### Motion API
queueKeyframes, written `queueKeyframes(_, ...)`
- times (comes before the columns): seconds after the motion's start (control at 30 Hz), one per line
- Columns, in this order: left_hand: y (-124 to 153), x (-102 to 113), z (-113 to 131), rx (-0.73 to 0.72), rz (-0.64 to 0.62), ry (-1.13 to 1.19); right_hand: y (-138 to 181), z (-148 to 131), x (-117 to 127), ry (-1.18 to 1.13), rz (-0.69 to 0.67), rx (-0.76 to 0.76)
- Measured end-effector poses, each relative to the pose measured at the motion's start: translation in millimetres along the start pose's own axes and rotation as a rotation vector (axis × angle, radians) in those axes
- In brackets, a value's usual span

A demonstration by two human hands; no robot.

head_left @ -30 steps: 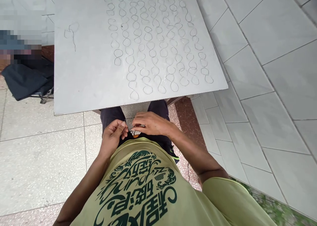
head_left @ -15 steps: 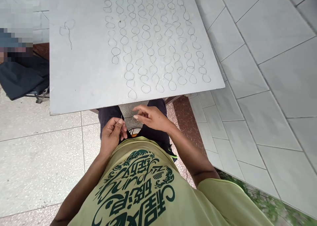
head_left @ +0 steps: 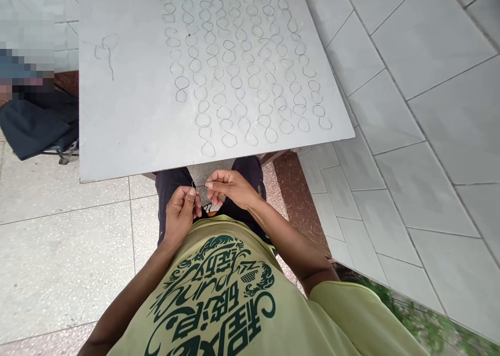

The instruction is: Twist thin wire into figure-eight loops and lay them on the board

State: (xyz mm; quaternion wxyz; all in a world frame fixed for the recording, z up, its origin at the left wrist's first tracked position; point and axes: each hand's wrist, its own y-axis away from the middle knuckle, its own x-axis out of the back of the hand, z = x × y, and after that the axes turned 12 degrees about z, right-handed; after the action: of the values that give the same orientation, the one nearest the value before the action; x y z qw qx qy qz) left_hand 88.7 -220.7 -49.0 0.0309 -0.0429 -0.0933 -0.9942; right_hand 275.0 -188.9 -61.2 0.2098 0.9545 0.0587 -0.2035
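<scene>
My left hand [head_left: 182, 210] is closed in a pinch on a thin wire [head_left: 195, 198], whose fine curve shows beside the thumb and fingertips. Close by on the right, my right hand [head_left: 230, 190] has its thumb and forefinger pressed together at a fine strand running toward the left hand. The strand is too thin to follow fully. Both hands are over my lap, just below the near edge of the white board [head_left: 128, 132]. On that board lie many thin figure-eight loops [head_left: 182, 89] in rows.
A loose tangle of thin wire [head_left: 105, 51] lies at the board's left. A dark cloth [head_left: 35, 122] hangs over a metal frame at far left, beside a partly blurred person. A tiled wall [head_left: 422, 132] runs along the right side, with green plants [head_left: 417, 314] at lower right.
My right hand has come slightly down and left, and its fingers have closed into a pinch. My left hand stays nearly in place, still holding the wire.
</scene>
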Motion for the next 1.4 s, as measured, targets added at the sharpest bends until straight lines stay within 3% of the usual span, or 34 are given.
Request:
queueKeyframes(0.27,-6,6,-1,-0.017,-0.133,0.113,3,5,-4,-0.146,0.029,-0.075)
queueKeyframes(0.73,-12,11,-16,-0.049,0.017,0.101,5,9,-7,0.024,-0.010,0.007)
queueKeyframes(0.97,-20,20,-16,-0.059,-0.111,0.099,10,7,-13,0.082,-0.012,-0.013)
queueKeyframes(1.2,-19,24,-9,0.038,-0.304,0.141,8,7,-10,0.214,0.140,0.047)
queueKeyframes(1.4,-19,34,9,0.066,-0.152,0.081,8,10,-1,0.377,0.148,0.099)
